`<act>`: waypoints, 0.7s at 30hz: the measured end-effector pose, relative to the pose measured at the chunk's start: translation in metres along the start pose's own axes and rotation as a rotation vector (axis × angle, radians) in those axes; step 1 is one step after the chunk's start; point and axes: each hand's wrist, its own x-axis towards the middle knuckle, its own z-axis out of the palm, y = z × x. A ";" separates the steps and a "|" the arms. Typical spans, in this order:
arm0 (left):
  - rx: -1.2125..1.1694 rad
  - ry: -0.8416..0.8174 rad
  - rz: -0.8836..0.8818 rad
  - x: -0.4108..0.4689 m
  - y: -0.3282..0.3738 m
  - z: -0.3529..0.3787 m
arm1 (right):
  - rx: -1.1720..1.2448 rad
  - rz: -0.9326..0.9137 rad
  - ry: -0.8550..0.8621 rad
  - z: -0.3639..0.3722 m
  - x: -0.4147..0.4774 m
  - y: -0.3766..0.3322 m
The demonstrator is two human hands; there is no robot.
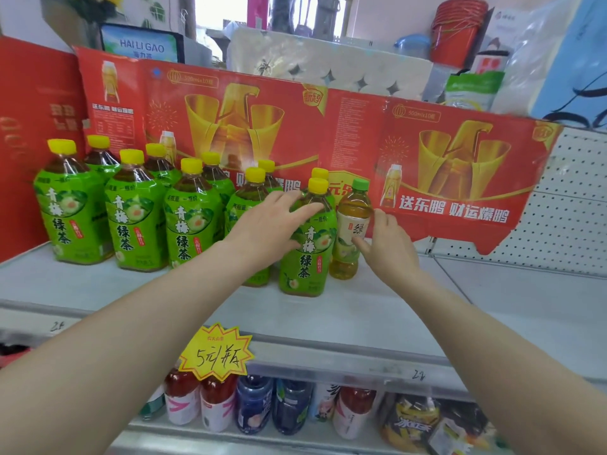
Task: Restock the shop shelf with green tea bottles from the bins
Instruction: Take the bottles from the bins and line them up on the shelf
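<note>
Standing at the right end of the front row on the pale white metal shelf (361,316), the small clear plastic tea bottle with a green cap and cream label (353,224) holds amber liquid and touches its larger neighbour. That neighbour, a tall plastic green tea bottle with a yellow cap and glossy green wrap (307,254), stands upright at the shelf's middle.

The left hand (266,228) reaches in from the lower left on a bare, outstretched arm, its fingers straight and spread, lying on the tall bottle's sloped shoulder without curling round it. The right hand (391,247) comes in from the lower right, its thumb tip touching the small bottle's label while its fingers curve just beside the bottle's far side. Whether they clasp the bottle cannot be told.

To the left, more yellow-capped bottles with green wraps (138,218) stand in two rows. Behind them leans a flattened red cardboard sheet printed with gold shapes (443,152), its lower edge torn, and at the right a white perforated back panel (571,205) shows. A yellow star-shaped paper price tag (216,353) hangs on the shelf's front lip above assorted drink bottles on the lower shelf (256,402).
</note>
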 end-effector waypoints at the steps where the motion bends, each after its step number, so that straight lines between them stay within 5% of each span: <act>1: 0.010 0.010 0.014 -0.004 -0.002 -0.003 | -0.043 -0.023 0.007 -0.005 -0.006 -0.001; 13: -0.124 0.084 0.106 -0.138 -0.050 -0.016 | -0.238 -0.172 0.073 -0.037 -0.139 -0.081; 21: -0.233 0.161 0.058 -0.295 -0.107 0.018 | -0.156 -0.284 0.069 0.029 -0.258 -0.152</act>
